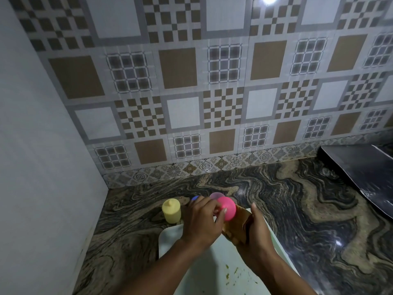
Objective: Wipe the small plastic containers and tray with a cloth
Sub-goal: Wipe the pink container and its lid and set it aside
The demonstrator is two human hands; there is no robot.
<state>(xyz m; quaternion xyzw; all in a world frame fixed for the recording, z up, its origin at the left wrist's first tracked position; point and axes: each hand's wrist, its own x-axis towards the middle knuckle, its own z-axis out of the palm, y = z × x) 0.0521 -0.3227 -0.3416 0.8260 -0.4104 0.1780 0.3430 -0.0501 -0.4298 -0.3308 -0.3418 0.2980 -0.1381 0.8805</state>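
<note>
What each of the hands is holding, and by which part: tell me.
Left hand grips the pink container by its left edge; right hand holds the brown cloth bunched, around its lower end.

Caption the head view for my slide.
Over a white tray, the left hand holds a pink container while the right hand grips a brown cloth beside it.

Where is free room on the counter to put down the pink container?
The widest bare counter lies right of the tray, up to the black slab. A strip is also free between the yellow container and the left wall. It is crowded at the tray's far edge, where the blue container and purple container stand beside the yellow one.
</note>
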